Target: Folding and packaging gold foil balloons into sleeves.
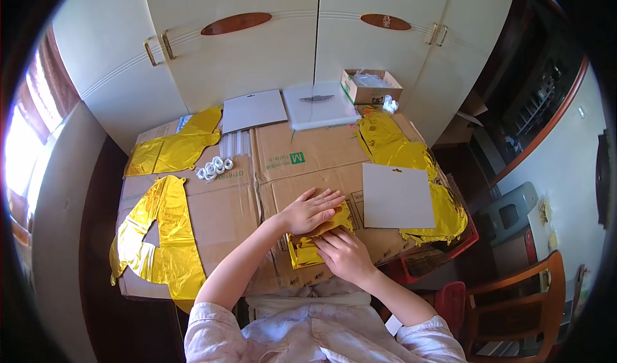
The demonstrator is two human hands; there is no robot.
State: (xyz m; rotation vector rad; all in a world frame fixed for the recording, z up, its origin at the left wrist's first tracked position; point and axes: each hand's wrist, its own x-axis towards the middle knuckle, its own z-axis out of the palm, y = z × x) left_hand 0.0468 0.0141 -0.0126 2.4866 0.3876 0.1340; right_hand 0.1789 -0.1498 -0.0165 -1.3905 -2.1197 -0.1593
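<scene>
A folded gold foil balloon (303,252) lies on the cardboard-covered table close in front of me. My left hand (310,214) presses flat on its upper part, fingers stretched toward the right. Just below, my right hand (344,254) rests on the lower fold with its fingers extended and close to the left palm. The right fingertips are partly covered by the foil's edge. To the right lies a white card (398,197) with a hanging slot, overlapping a pile of flat gold foil balloons (384,136).
Two more flat gold balloons (172,149) (175,225) lie at left. Near them are white ribbon rolls (214,169) and clear straws (236,144). Along the back are white cards (254,112), clear plastic bags (320,109) and a small carton (371,88). A wooden chair (514,286) stands right.
</scene>
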